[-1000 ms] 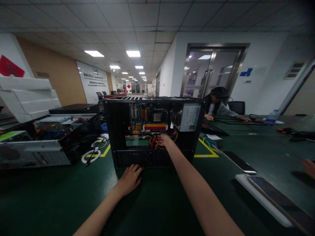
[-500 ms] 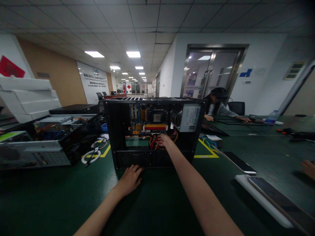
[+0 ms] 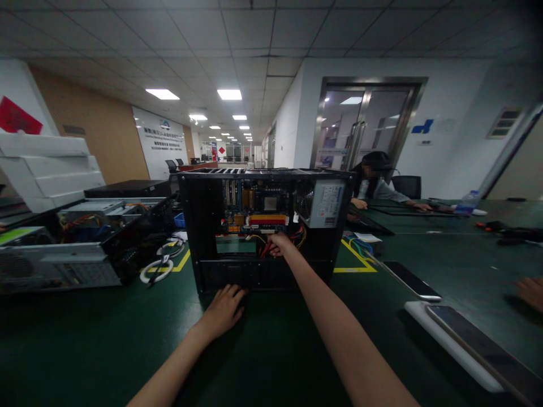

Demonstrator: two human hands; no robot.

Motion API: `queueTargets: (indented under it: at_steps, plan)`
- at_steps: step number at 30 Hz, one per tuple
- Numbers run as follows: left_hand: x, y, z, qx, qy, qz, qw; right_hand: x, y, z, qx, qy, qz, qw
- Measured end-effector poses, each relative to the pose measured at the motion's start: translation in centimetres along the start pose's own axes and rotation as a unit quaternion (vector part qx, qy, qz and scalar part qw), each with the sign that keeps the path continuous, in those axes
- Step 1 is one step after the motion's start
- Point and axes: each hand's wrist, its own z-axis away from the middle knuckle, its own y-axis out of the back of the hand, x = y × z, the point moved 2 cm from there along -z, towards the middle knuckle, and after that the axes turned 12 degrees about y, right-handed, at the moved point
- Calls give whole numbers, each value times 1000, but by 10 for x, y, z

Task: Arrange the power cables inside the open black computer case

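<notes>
A black computer case (image 3: 231, 274) stands with its open side facing me, showing a motherboard (image 3: 271, 202) with red and yellow memory slots and a silver power supply (image 3: 327, 204). Inside the lower part, my right hand (image 3: 280, 245) is closed around a bundle of red, yellow and black power cables (image 3: 263, 249). Its fingertips are partly hidden among the cables. My left hand (image 3: 225, 310) rests on the table with fingers spread, its tips at the bottom edge of the case.
An opened computer case (image 3: 106, 249) lies to the left, with white cables (image 3: 156, 271) beside it. Phones (image 3: 413, 281) and a white slab (image 3: 449, 345) lie on the green table (image 3: 271, 362) to the right. Another person (image 3: 382, 181) sits behind; a hand (image 3: 530, 293) shows at the right edge.
My right hand has shifted slightly down and its fingers have closed more around the cables, which have moved a little. My left hand stays put.
</notes>
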Motion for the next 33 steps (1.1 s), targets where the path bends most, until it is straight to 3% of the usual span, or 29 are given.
queueTargets:
  at_steps: [6,12,16,21,23,25,28,33]
  plan:
    - [0,2,1,0,-2,8,1000,7,1,-6,3,46,132,990]
    - [0,3,2,-6,-3,17,1000,8,29,12,75,161,204,963]
    - [0,2,1,-2,-3,17,1000,6,48,56,191,305,293,886]
    - [1,5,3,0,-4,20,1000,31,59,113,261,456,325,786]
    - [2,5,3,-5,0,20,1000,49,59,129,243,512,329,755]
    - [1,4,3,-7,5,19,1000,68,56,139,183,544,344,743]
    - [1,3,2,-8,7,16,1000,95,48,146,104,540,364,752]
    - [1,4,2,-5,-3,13,1000,121,35,148,57,492,388,778]
